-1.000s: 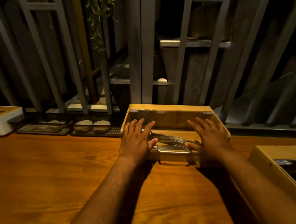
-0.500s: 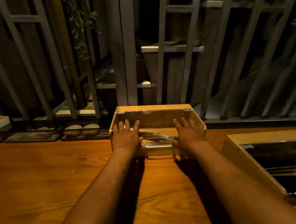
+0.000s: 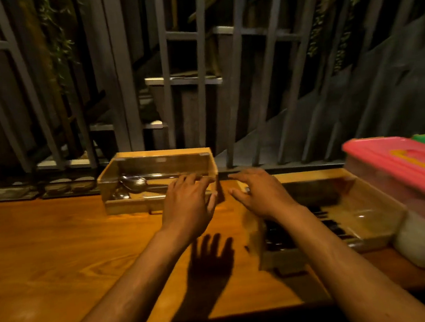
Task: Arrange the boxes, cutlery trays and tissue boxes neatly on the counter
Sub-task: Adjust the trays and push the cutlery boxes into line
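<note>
The first cutlery tray point(image 3: 155, 178), a light wooden box, stands at the far edge of the worktop point(image 3: 58, 255), close to the grey railing point(image 3: 120, 91). Its long axis runs from left to right, parallel to the far edge. The spoons point(image 3: 133, 182) inside also lie along this axis, with their bowls toward the left.

The second cutlery tray point(image 3: 369, 212) is on the right part of the worktop, nearer to the person. It looks a little turned compared with the first one, but blur makes the exact angle hard to judge. The dark cutlery inside it is smeared and I cannot tell the pieces apart.

The left hand point(image 3: 188, 208) is open, with fingers spread over the right end of the first tray; whether they touch it is not clear. The right hand point(image 3: 259, 195) is also open and holds nothing; it covers the far left corner of the second tray.

At the right edge, a container with a pink lid point(image 3: 401, 167) is cut off by the frame. A green thing behind it is seen only partly.

Half a second ago both hands were laid on the first tray, one at each end. Now the right hand is away from it, over the second tray, and the view has turned to the right, so the pink lid has come into sight.
</note>
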{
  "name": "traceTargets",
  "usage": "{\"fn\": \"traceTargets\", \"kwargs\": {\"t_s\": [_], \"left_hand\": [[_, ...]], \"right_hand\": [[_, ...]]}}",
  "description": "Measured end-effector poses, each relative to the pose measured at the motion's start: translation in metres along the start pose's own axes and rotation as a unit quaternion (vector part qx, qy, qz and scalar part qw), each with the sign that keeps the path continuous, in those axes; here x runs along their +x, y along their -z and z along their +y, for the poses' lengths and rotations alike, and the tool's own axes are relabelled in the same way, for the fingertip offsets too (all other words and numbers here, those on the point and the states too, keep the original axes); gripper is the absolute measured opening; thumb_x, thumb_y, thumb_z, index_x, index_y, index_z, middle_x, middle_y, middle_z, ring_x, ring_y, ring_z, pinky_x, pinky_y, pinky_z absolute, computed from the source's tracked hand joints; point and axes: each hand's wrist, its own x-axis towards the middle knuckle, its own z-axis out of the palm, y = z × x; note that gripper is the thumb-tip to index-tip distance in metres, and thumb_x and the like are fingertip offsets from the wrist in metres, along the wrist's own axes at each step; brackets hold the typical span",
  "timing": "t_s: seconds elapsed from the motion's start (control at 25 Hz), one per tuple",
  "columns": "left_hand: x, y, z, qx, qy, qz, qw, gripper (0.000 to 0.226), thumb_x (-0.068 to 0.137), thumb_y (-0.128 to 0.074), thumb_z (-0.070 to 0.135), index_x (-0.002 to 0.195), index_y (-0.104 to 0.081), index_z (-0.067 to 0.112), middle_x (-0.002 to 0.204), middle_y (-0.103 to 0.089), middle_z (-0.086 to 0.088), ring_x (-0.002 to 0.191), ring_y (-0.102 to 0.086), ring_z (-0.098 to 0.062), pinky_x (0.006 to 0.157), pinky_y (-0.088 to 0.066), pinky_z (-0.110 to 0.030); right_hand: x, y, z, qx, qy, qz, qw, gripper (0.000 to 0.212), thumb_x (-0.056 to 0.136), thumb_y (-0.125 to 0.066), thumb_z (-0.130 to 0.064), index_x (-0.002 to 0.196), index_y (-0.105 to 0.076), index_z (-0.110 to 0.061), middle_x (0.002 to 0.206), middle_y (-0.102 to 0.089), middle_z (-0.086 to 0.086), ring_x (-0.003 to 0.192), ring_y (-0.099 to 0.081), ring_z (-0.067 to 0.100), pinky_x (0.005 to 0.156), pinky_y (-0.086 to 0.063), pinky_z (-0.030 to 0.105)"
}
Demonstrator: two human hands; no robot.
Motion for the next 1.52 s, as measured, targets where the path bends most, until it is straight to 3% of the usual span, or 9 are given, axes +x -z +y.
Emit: {"fn": "traceTargets", "kwargs": {"t_s": [0.16, 0.28, 0.4, 0.56, 0.88, 1.52], "left_hand": [[-0.022, -0.029, 0.105, -0.024, 0.013, -0.016, 0.999, 0.041, 0.096, -0.046, 0.047, 0.135, -0.048, 0.036, 0.136, -0.052, 0.005, 0.127, -0.043, -0.016, 0.101, -0.036, -0.035], [-0.024, -0.066, 0.163, 0.007, 0.001, -0.041, 0.999, 0.048, 0.096, -0.043, 0.051, 0.141, -0.041, 0.037, 0.142, -0.047, 0.002, 0.130, -0.039, -0.017, 0.104, -0.035, -0.034], [-0.025, -0.098, 0.183, 0.062, 0.023, -0.079, 0.995, 0.058, 0.095, -0.036, 0.059, 0.148, -0.030, 0.037, 0.152, -0.038, -0.004, 0.138, -0.031, -0.023, 0.112, -0.029, -0.038], [-0.026, -0.120, 0.174, 0.134, 0.032, -0.056, 0.989, 0.066, 0.092, -0.022, 0.068, 0.150, -0.025, 0.036, 0.155, -0.035, -0.010, 0.142, -0.028, -0.030, 0.113, -0.027, -0.044], [0.032, -0.146, 0.129, 0.139, 0.059, -0.051, 0.987, 0.076, 0.086, -0.014, 0.080, 0.147, -0.029, 0.036, 0.151, -0.038, -0.009, 0.140, -0.029, -0.029, 0.113, -0.029, -0.044], [0.151, -0.207, 0.036, 0.135, 0.061, -0.047, 0.988, 0.077, 0.085, -0.013, 0.080, 0.148, -0.028, 0.037, 0.153, -0.036, -0.008, 0.141, -0.027, -0.029, 0.114, -0.027, -0.046]], "right_hand": [[-0.062, 0.029, 0.097, 0.009, 0.004, 0.025, 1.000, 0.046, 0.091, -0.055, -0.051, 0.134, -0.054, -0.034, 0.138, -0.056, -0.007, 0.129, -0.047, 0.016, 0.108, -0.039, 0.043], [-0.100, 0.042, 0.177, -0.003, -0.044, 0.006, 0.999, 0.071, 0.074, -0.055, -0.069, 0.135, -0.054, -0.035, 0.142, -0.053, -0.002, 0.132, -0.046, 0.019, 0.109, -0.039, 0.041], [-0.119, 0.044, 0.235, -0.032, -0.077, -0.066, 0.994, 0.089, 0.070, -0.056, -0.077, 0.148, -0.032, -0.041, 0.159, -0.029, 0.001, 0.146, -0.025, 0.024, 0.117, -0.027, 0.043], [-0.108, 0.030, 0.259, -0.060, -0.044, -0.064, 0.995, 0.093, 0.077, -0.056, -0.075, 0.153, -0.014, -0.042, 0.164, -0.010, 0.000, 0.151, -0.004, 0.028, 0.121, -0.011, 0.047], [-0.037, 0.003, 0.255, -0.117, -0.040, -0.040, 0.992, 0.091, 0.078, -0.047, -0.080, 0.153, -0.010, -0.043, 0.164, -0.011, 0.000, 0.150, -0.007, 0.030, 0.117, -0.009, 0.057], [0.109, -0.042, 0.261, -0.139, -0.065, -0.032, 0.988, 0.093, 0.076, -0.044, -0.082, 0.152, -0.009, -0.043, 0.164, -0.013, 0.001, 0.150, -0.010, 0.030, 0.118, -0.011, 0.058]]}}
